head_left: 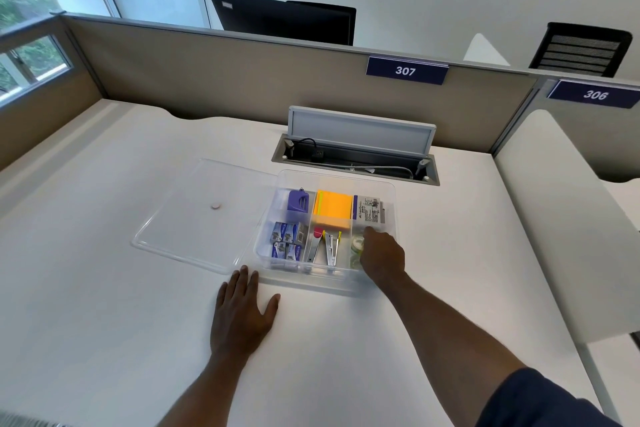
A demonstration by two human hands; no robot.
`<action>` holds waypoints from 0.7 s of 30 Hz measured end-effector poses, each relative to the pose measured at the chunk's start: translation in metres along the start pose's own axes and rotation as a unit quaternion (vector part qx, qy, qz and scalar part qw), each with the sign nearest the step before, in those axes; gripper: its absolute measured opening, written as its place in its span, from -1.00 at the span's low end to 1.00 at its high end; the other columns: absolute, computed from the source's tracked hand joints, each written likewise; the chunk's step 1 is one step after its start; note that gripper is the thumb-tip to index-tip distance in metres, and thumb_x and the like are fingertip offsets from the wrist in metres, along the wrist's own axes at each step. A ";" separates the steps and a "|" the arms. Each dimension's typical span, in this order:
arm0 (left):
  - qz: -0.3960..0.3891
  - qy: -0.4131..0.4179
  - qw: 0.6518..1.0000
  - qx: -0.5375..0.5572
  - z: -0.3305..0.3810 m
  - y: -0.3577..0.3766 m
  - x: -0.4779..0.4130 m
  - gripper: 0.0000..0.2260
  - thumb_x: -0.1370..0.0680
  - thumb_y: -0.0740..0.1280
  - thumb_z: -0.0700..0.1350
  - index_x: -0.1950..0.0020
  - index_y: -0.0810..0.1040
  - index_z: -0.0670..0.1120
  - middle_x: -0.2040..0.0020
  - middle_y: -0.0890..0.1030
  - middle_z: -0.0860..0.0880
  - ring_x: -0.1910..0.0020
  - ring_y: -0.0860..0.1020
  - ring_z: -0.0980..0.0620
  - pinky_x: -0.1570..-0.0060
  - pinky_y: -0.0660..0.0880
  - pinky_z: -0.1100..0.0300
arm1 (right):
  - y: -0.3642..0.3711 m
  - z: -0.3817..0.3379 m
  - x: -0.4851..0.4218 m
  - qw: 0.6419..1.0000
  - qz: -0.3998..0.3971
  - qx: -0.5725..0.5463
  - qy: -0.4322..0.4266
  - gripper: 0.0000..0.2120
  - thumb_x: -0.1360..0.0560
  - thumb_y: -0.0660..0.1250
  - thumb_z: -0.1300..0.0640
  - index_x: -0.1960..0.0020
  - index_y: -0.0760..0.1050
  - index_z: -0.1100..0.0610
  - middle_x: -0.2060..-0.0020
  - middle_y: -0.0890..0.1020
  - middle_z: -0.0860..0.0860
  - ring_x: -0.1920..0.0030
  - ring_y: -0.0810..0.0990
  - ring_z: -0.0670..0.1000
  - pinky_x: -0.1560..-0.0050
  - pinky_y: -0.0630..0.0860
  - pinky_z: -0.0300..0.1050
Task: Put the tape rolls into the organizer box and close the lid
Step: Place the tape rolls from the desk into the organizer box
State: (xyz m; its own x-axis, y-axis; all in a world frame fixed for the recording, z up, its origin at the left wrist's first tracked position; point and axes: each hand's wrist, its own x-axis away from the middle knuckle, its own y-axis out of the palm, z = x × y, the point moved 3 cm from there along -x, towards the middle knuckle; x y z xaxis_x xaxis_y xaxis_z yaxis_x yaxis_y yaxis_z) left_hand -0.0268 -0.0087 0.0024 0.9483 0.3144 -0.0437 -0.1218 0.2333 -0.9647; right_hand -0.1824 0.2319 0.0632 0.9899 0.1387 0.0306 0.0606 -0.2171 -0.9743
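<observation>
Fingers (372, 234) of the right hand (382, 255) reach down into the box (389, 191), in its near right compartment, curled over the tape rolls (356, 246); whether they grip a roll cannot be told. Left hand (242, 312) lies flat on the surface (104, 288), fingers spread and released, just before the box's near left corner. Clear lid (204, 215) lies off the box, flat, touching its left side. Other compartments hold orange notes (332, 210), staple boxes (287, 243) and staplers (325, 248).
</observation>
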 end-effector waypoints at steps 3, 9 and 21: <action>0.000 0.002 1.000 0.001 0.000 0.000 0.000 -0.34 -0.48 0.08 0.29 -0.42 0.36 -0.13 -0.47 0.35 -0.15 -0.47 0.28 -0.11 -0.44 0.22 -0.04 | -0.004 -0.001 -0.001 1.000 0.026 -0.007 -0.010 -0.75 -0.51 0.27 0.17 -0.18 0.44 0.15 -0.05 0.65 0.15 -0.01 0.65 0.18 0.03 0.61 0.04; -0.001 0.001 1.000 0.002 0.001 -0.001 0.000 -0.33 -0.48 0.06 0.29 -0.43 0.36 -0.13 -0.47 0.34 -0.15 -0.47 0.28 -0.11 -0.45 0.20 -0.03 | -0.008 -0.007 0.000 0.992 0.025 0.074 -0.103 -0.73 -0.46 0.36 0.20 -0.15 0.50 0.16 0.03 0.67 0.18 0.06 0.63 0.19 0.12 0.62 0.06; -0.005 -0.001 1.000 0.000 0.001 -0.003 0.000 -0.33 -0.49 0.06 0.29 -0.44 0.34 -0.12 -0.48 0.33 -0.15 -0.48 0.27 -0.10 -0.45 0.18 -0.02 | -0.006 -0.005 -0.002 0.995 -0.015 -0.016 -0.097 -0.74 -0.57 0.21 0.17 -0.23 0.49 0.15 -0.19 0.60 0.13 -0.19 0.57 0.16 -0.22 0.54 0.04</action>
State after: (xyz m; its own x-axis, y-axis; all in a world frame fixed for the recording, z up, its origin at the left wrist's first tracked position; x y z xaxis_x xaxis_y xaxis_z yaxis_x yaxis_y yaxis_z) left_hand -0.0267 -0.0079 0.0053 0.9489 0.3137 -0.0338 -0.1123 0.2358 -0.9653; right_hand -0.1843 0.2281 0.0699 0.9443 0.3289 0.0123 0.0966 -0.2412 -0.9657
